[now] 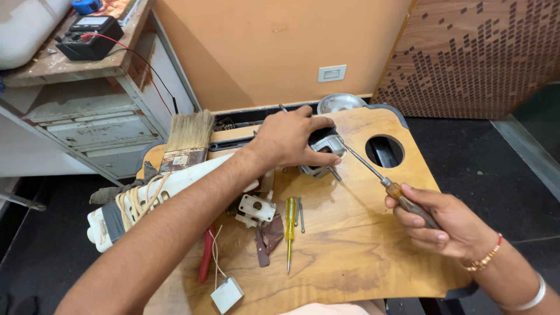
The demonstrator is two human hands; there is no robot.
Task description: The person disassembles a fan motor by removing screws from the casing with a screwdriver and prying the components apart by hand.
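My left hand (290, 140) lies over a small grey metal motor (324, 153) on the wooden board (356, 245) and grips it from above. My right hand (443, 224) holds a screwdriver (382, 181) with a brown handle. Its long shaft slants up and to the left, and its tip reaches the motor just under my left fingers. Most of the motor is hidden under my left hand.
A yellow screwdriver (290, 224), two loose screws (300, 213), a white plastic part (255, 209), red-handled pliers (205, 259) and a small white box (227, 294) lie on the board. A paintbrush (188, 140), a white housing with coiled cord (137, 201), a metal lid (339, 103) and a round hole (384, 151) are further back. A meter (88, 36) sits on a shelf.
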